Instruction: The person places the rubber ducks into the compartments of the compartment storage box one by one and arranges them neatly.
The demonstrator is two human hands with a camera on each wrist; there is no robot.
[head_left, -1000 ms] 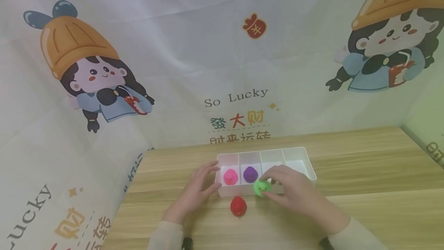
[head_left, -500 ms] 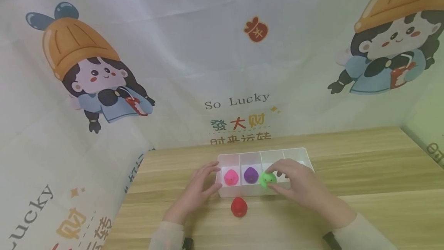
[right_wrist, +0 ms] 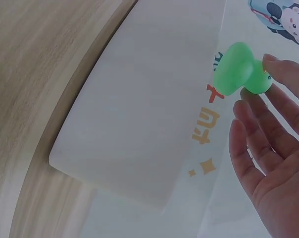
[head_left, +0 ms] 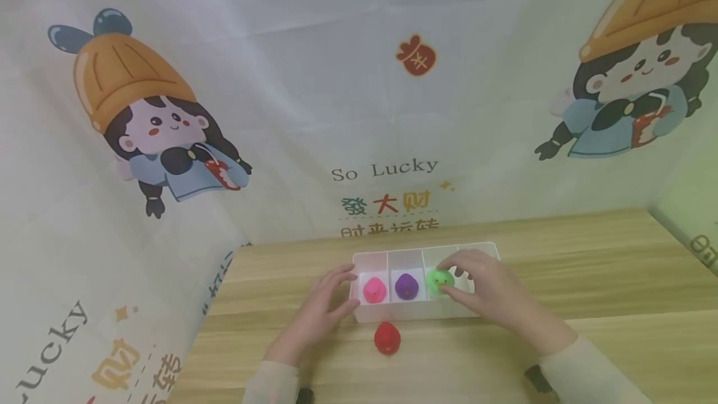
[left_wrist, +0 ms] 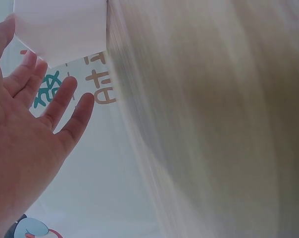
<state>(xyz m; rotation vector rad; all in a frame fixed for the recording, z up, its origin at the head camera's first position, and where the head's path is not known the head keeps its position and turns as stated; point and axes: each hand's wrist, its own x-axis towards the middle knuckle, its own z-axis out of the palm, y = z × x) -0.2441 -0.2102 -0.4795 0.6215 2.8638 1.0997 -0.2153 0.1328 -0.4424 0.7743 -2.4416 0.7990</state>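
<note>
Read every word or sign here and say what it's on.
"So Lucky": back cloth
"發大财": back cloth
"时来运转", partly hidden: back cloth
"Lucky": left cloth
"财": left cloth
Red bag print: sign unclear
Elsewhere, left cloth and right cloth: characters cut off
White tray: none visible

Printed on the cloth backdrop [head_left: 291,67], above the middle of the bench's [head_left: 561,292] far edge, stood "So Lucky" [head_left: 384,169], then "發大财" [head_left: 386,204], then "时来运转" [head_left: 389,228], its foot cut by that edge. On the backdrop's left stretch, beyond the bench's left edge, "Lucky" [head_left: 53,345] and a yellow "财" [head_left: 116,363] ran slantwise. The red pouch print [head_left: 416,56] bore one gold character, too small to read surely. Dark lettering [head_left: 219,279] by the bench's far left corner was partly hidden.
</note>
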